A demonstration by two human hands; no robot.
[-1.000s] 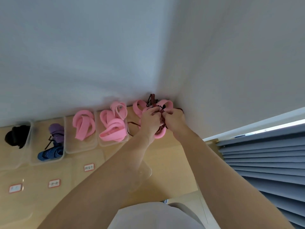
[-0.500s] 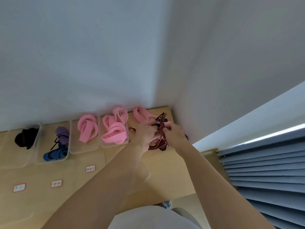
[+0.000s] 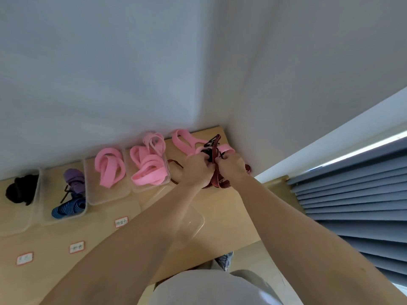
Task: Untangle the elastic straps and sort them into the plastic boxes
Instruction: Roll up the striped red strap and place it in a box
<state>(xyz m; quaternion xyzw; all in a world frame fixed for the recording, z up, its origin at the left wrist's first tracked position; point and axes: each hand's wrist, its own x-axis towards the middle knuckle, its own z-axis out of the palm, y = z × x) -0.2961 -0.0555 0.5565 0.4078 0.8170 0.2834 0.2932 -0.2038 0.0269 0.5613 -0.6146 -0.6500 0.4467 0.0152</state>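
So the dark red striped strap (image 3: 217, 183) is in the far right corner of the table (image 3: 220, 214), bunched up with a loose pink strap (image 3: 182, 139) that lies just behind it. Left hand (image 3: 196, 170) and right hand (image 3: 232, 167) are both on it, fingers curled in tight and pinching the red strap where it knots. A second ago the pink loops were wrapped up around the hands. Now the pink is down flat and mostly red is hanging under the knuckles, so I'd say the two are nearly apart, though not done. On to the boxes. The leftmost box (image 3: 37, 190) has a black strap (image 3: 21, 190). The next box (image 3: 66, 219) holds a purple strap (image 3: 74, 179) and a blue striped one (image 3: 68, 208). The third box (image 3: 108, 197) has a pink band (image 3: 109, 167). The fourth box (image 3: 143, 188) is heaped with pink bands (image 3: 147, 168). There's another clear box (image 3: 195, 219) under the left forearm, and I can't see anything in it. Small labels (image 3: 121, 222) sit on the table in front.
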